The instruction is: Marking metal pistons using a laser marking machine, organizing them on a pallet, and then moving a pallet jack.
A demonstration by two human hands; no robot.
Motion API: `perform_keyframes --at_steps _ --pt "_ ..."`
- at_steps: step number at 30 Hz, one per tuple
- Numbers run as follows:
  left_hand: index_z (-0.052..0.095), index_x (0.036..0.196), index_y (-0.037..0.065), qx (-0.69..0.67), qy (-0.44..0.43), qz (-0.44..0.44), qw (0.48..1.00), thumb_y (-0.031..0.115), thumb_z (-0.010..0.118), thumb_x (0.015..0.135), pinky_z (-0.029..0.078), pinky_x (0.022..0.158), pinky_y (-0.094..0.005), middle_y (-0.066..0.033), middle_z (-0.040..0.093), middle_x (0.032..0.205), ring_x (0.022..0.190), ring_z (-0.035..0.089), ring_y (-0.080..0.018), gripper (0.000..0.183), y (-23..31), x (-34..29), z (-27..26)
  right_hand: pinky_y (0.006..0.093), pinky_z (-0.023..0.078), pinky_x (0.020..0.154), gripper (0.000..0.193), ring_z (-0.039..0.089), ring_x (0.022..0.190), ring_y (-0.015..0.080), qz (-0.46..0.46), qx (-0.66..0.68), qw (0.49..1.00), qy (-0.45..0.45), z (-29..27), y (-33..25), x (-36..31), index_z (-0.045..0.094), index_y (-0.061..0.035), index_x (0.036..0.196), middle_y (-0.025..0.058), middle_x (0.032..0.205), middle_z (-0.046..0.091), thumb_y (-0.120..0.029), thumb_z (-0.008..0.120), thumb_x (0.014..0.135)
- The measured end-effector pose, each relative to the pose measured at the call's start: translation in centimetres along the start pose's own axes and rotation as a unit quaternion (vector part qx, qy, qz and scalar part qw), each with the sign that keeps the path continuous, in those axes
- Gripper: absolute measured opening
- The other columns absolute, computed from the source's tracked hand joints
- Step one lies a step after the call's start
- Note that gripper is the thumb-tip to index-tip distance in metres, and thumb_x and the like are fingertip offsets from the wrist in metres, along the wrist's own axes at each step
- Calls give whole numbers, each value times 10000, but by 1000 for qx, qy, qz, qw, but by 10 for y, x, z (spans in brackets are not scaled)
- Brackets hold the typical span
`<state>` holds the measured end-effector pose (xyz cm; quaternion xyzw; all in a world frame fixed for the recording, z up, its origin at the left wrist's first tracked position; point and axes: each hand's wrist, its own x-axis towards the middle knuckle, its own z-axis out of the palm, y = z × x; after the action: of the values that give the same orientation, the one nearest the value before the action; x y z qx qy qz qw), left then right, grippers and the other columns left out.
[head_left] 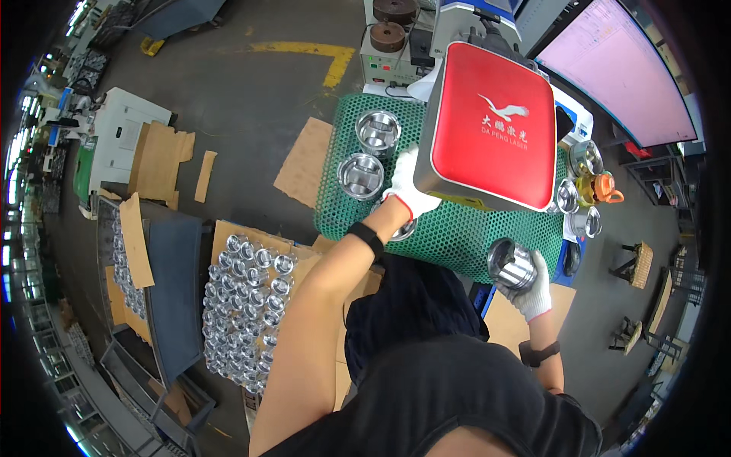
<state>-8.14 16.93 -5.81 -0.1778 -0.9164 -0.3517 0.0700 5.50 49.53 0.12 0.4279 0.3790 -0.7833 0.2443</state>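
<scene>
**Grip of right hand (537,291) on metal cylinder (518,270)**

Clamped from the right side, tilted, at the near edge of the green perforated mat (457,236). With left hand (413,186): positioned beside red-topped housing (495,84); impossible to tell if clamped or apart. Resting on the mat, near left hand: two similar cylinders (378,132).

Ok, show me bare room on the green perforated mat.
The mat's near side is bare between the white-gloved left hand and the silver metal cup in the right hand. Its left end is crowded by similar cups.
</scene>
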Motion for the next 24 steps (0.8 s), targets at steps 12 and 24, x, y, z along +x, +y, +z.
perform_keyframes --at_steps 12,24 --pt "416 1425 -11 -321 238 -138 906 321 897 677 558 896 -401 -195 614 1188 972 684 -325 949 41 -76 -138 323 508 954 495 663 1062 201 -389 -568 724 -51 157 17 123 651 -26 1196 107 1158 700 -345 771 836" --pt "601 1285 1 -518 377 -485 595 225 615 944 580 885 -415 -124 696 1152 1023 690 -252 408 28 -427 -147 404 554 762 541 712 851 315 -436 -729 527 -13 239 37 86 681 -102 1145 145 913 728 -516 701 798"
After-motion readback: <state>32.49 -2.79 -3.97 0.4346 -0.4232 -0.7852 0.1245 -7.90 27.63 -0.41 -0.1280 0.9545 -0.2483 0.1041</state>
